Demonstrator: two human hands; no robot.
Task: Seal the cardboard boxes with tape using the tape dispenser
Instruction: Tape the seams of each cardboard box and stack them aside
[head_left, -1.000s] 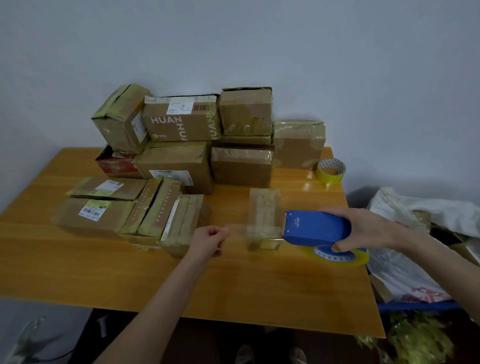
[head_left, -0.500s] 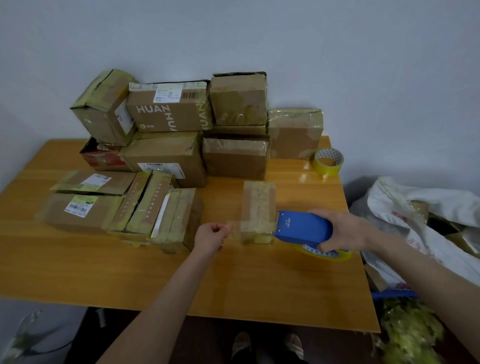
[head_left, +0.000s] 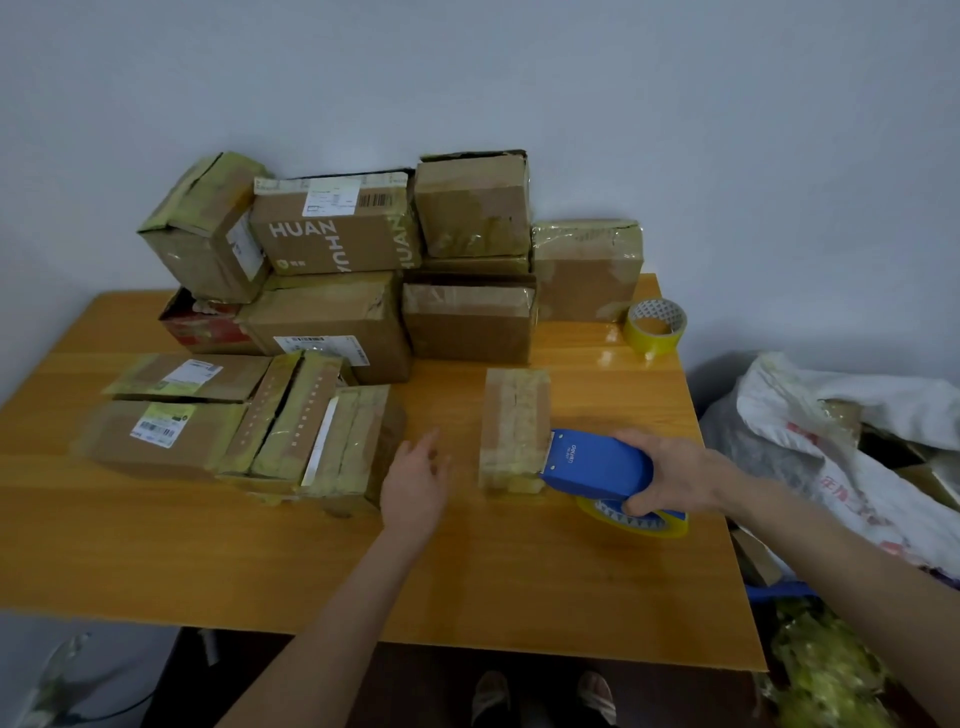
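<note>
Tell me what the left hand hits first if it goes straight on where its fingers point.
Probably the front of the brown cardboard box in the back row, beyond bare table. The small taped box sits right of that line. Height of the left hand is unclear.

Both forearms (head_left: 332, 613) bare; pale footwear (head_left: 491, 696) on feet, blurred.

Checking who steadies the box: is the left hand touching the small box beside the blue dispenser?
Apart. The head view shows a strip of bare table between the left hand and the small box.
</note>
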